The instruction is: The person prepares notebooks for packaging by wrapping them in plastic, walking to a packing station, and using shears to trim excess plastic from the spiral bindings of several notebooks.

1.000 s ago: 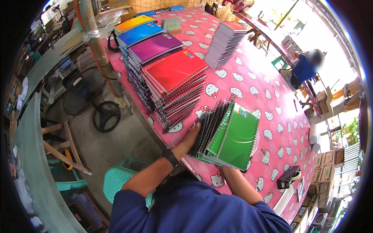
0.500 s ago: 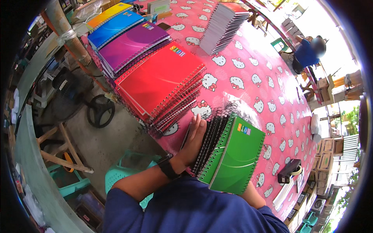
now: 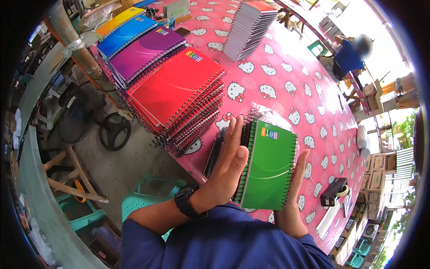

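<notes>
A stack of green spiral notebooks (image 3: 271, 166) stands on the table close in front of me. Black coil binding runs down both its left and right edges. My left hand (image 3: 226, 168) lies along the left edge, palm inward, fingers stretched upward and thumb raised. On the opposite side, my right hand (image 3: 295, 188) is flat against the right edge with its fingers extended; part of it is hidden by the stack. Behind my left hand, more black coil bindings (image 3: 214, 154) show, mostly covered. A dark watch sits on my left wrist.
Red notebooks (image 3: 177, 89) are piled at left, with purple (image 3: 145, 51), blue (image 3: 127, 36) and yellow (image 3: 121, 21) ones beyond. A tall notebook stack (image 3: 248, 31) stands farther back. A tape dispenser (image 3: 333, 192) lies at right on the pink patterned tablecloth (image 3: 273, 74). Someone sits at far right.
The green stack has turned more upright and shifted slightly left. My left hand has come forward over its left edge, thumb now visible. My right hand has risen into sight at the right edge.
</notes>
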`<action>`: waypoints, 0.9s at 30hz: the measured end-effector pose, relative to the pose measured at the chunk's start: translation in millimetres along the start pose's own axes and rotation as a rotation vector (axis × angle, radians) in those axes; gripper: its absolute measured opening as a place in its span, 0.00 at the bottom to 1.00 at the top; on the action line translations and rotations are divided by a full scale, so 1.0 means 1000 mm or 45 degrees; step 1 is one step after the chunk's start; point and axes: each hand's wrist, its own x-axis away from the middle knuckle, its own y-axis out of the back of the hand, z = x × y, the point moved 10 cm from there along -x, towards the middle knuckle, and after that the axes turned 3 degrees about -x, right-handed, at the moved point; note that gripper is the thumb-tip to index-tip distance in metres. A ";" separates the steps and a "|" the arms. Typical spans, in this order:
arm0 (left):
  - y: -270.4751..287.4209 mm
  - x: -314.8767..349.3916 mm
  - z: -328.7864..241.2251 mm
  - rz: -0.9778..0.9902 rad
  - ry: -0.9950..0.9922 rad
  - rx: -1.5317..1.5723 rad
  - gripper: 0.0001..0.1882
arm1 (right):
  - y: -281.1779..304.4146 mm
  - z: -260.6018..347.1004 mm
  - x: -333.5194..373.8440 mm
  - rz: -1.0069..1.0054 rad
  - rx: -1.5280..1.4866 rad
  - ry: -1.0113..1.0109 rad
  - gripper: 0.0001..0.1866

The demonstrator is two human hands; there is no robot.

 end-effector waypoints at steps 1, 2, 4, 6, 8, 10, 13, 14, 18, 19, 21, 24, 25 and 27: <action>-0.001 0.000 0.001 0.014 0.022 0.120 0.38 | -0.011 0.004 0.001 0.084 0.092 0.026 0.42; -0.003 0.000 0.003 0.029 0.044 0.241 0.36 | -0.005 0.001 -0.001 0.085 -0.017 -0.018 0.40; -0.003 -0.001 0.009 -0.010 -0.041 0.192 0.37 | -0.015 0.009 0.002 0.036 -0.048 0.092 0.40; -0.004 0.000 0.000 -0.024 -0.126 0.127 0.37 | -0.009 0.014 0.002 -0.014 -0.083 0.194 0.39; -0.004 -0.004 0.006 -0.003 -0.100 0.203 0.37 | -0.005 0.002 -0.006 0.222 0.070 0.036 0.39; -0.004 -0.010 0.017 0.037 -0.024 0.500 0.38 | -0.012 0.010 -0.004 0.308 0.004 0.029 0.40; 0.029 -0.004 0.026 -0.139 0.035 0.475 0.43 | 0.001 0.013 0.000 0.320 -0.161 0.106 0.39; 0.032 -0.001 0.040 -0.160 0.023 0.465 0.43 | 0.009 0.002 0.006 0.315 -0.073 0.039 0.39; 0.021 0.011 0.098 -0.095 0.270 0.355 0.45 | 0.026 -0.035 0.016 0.282 -0.081 -0.091 0.33; 0.023 0.008 0.105 -0.127 0.290 0.391 0.45 | 0.033 -0.045 0.011 0.252 -0.119 -0.110 0.31; 0.015 0.002 0.141 -0.049 0.292 0.639 0.45 | 0.065 -0.082 -0.025 0.276 -0.154 -0.137 0.25; 0.030 0.001 0.167 -0.167 0.184 0.169 0.41 | 0.094 -0.118 -0.059 0.125 -0.093 -0.086 0.12; 0.033 0.007 0.172 -0.180 0.186 0.169 0.41 | 0.097 -0.127 -0.060 0.125 -0.093 -0.090 0.12; 0.003 0.025 0.193 0.104 0.424 0.643 0.40 | 0.102 -0.143 -0.058 0.120 -0.093 -0.098 0.10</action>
